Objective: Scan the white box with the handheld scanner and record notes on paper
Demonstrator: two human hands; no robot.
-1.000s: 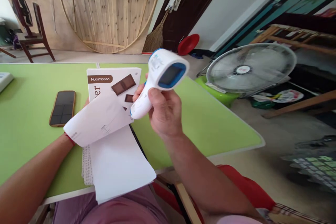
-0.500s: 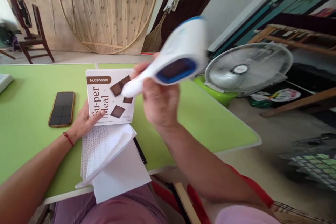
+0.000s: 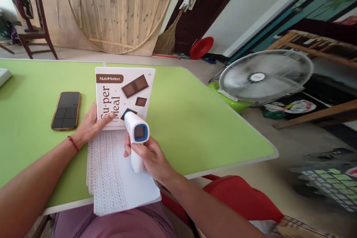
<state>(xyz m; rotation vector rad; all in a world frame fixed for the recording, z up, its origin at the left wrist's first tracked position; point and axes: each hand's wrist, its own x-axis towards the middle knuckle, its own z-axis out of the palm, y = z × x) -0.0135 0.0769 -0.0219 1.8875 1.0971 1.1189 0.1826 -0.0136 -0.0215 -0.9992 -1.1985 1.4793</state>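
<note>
A white box (image 3: 117, 98) printed "NutriMotion Su-per Meal" with chocolate pieces stands upright on the green table. My left hand (image 3: 93, 122) grips its lower left side, thumb across the front. In my right hand (image 3: 150, 154) is a white and blue infrared thermometer (image 3: 137, 130), its small screen facing me and its front end close to the box's lower right. Whether the thermometer touches the box I cannot tell. Beneath both lie sheets of paper (image 3: 108, 178) covered with rows of small marks, reaching past the table's near edge.
A smartphone (image 3: 66, 111) lies on the green table (image 3: 195, 126), left of the box. At the left edge is part of a white device (image 3: 4, 76). Right of the table stand a large fan (image 3: 264, 76) and a red stool-like seat (image 3: 240, 197); a chair (image 3: 35, 31) is behind.
My right hand has lowered and turned the thermometer from up in the air to in front of the box. The box sits more upright, and the curled paper now lies flat.
</note>
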